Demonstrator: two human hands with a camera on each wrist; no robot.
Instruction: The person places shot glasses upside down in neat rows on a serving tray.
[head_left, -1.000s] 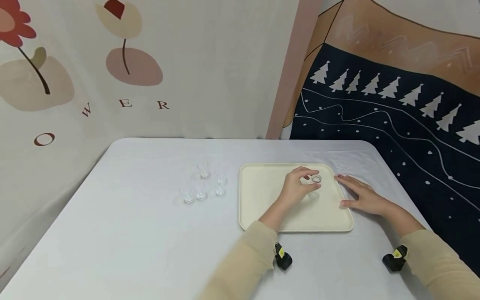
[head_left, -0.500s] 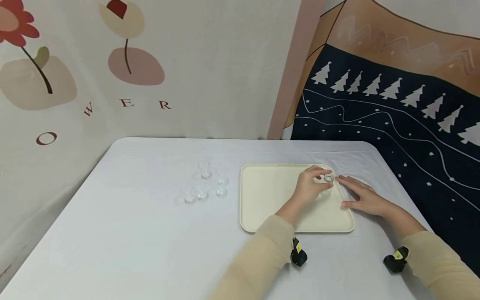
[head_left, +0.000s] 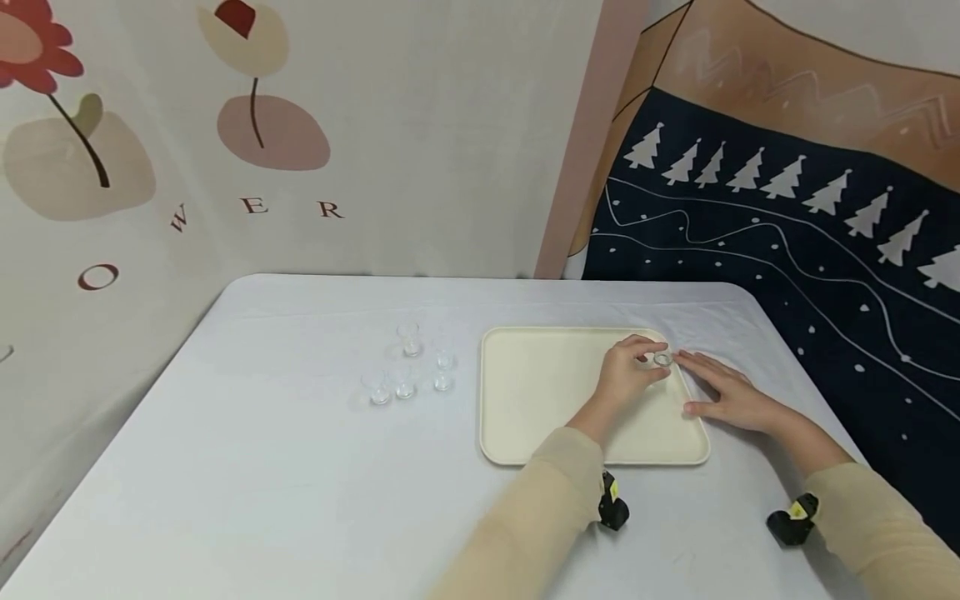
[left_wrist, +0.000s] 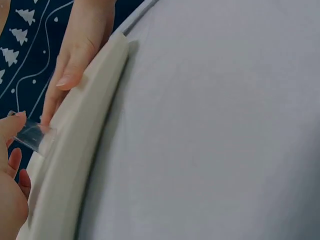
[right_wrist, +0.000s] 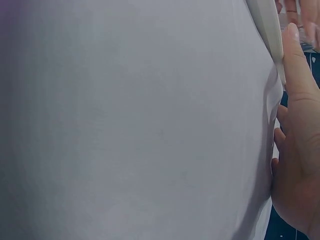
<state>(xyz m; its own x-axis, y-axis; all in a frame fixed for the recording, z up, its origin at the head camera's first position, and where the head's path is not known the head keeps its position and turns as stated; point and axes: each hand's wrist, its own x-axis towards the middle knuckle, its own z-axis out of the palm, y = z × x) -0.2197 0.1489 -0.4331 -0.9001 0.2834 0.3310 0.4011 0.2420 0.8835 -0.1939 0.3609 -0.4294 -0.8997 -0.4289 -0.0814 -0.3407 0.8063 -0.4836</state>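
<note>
My left hand [head_left: 622,372] pinches a small clear cup [head_left: 662,359] between thumb and fingers, over the right end of a cream tray [head_left: 555,396]. In the left wrist view the clear cup [left_wrist: 31,136] has its base close to the tray surface. My right hand [head_left: 726,395] lies along the tray's right edge, fingers extended, with the fingertips close to the cup. From the right wrist view, my right thumb [right_wrist: 295,60] runs beside the tray rim [right_wrist: 267,25].
Several more clear cups stand on the white cloth left of the tray, among them a back one [head_left: 409,342] and a front one [head_left: 379,393]. Patterned cloths [head_left: 420,150] hang behind the table, and a dark one with trees [head_left: 750,225] is at the right.
My left hand has carried the cup right and slightly lower, toward the tray's right edge and my right hand. The right hand has stayed in place.
</note>
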